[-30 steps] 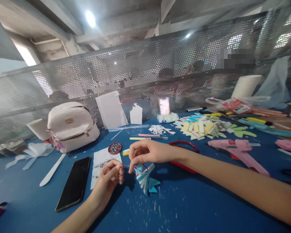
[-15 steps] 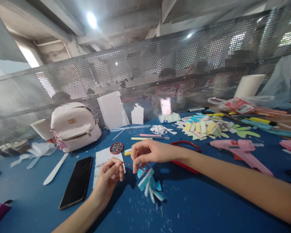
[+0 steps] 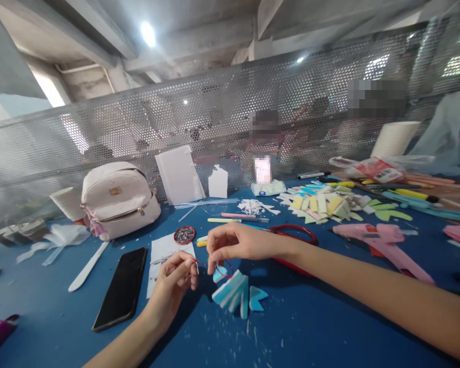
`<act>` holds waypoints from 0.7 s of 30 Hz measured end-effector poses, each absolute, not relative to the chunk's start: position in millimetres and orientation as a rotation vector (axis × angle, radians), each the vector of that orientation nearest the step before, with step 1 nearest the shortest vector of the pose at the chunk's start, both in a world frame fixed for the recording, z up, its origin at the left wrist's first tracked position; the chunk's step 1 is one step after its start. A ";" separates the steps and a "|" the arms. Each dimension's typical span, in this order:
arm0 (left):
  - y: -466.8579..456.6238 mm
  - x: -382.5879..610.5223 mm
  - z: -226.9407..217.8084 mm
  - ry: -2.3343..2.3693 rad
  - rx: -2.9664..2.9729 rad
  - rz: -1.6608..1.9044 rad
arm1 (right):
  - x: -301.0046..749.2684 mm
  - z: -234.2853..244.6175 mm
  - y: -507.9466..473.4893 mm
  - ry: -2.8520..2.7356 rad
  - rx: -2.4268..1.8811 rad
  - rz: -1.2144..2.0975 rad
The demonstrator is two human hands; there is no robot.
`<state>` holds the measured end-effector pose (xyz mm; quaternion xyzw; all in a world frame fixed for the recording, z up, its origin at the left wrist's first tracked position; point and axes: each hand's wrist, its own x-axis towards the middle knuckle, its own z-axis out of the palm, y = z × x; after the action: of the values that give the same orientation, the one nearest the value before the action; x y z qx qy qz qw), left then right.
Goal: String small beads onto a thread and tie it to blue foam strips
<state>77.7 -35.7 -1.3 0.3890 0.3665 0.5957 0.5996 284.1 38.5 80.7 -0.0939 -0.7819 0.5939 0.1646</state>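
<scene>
My left hand (image 3: 179, 273) pinches the end of a thin red cord between thumb and fingertips. Just right of it, my right hand (image 3: 239, 241) is closed with its fingertips down on the same cord (image 3: 226, 270), which curves into a small loop below them. Under the loop hangs a light blue and white ornament (image 3: 233, 292) of fanned foam-like strips, with a blue tail-shaped piece at its right. Behind my left hand lies a white paper sheet (image 3: 159, 255) with dark specks, and a round red-rimmed dish (image 3: 184, 235) of dark glittery bits at its top edge.
A black phone (image 3: 120, 289) and a white plastic knife (image 3: 87, 267) lie left, before a pale backpack (image 3: 118, 199). Red-handled scissors (image 3: 293, 232) sit behind my right forearm. Farther right are a pink glue gun (image 3: 383, 243) and a heap of coloured foam pieces (image 3: 325, 202). A perforated metal screen (image 3: 214, 112) stands behind.
The hanging ornament has turned, so its strips now show broader and the tail-shaped piece points right. Both hands keep nearly the same place and grip.
</scene>
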 end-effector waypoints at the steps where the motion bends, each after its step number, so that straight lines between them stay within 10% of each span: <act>1: -36.0 77.6 -0.9 0.849 0.902 1.377 | 283.9 80.0 38.4 -2.226 -0.275 1.683; 21: -38.3 75.9 8.3 0.785 0.973 1.348 | 281.9 71.7 34.1 -2.480 -0.198 1.387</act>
<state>75.9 -38.3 8.3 0.4210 0.3394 0.5829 0.6065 281.9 34.1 71.7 -0.0687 -0.8613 0.4818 0.1460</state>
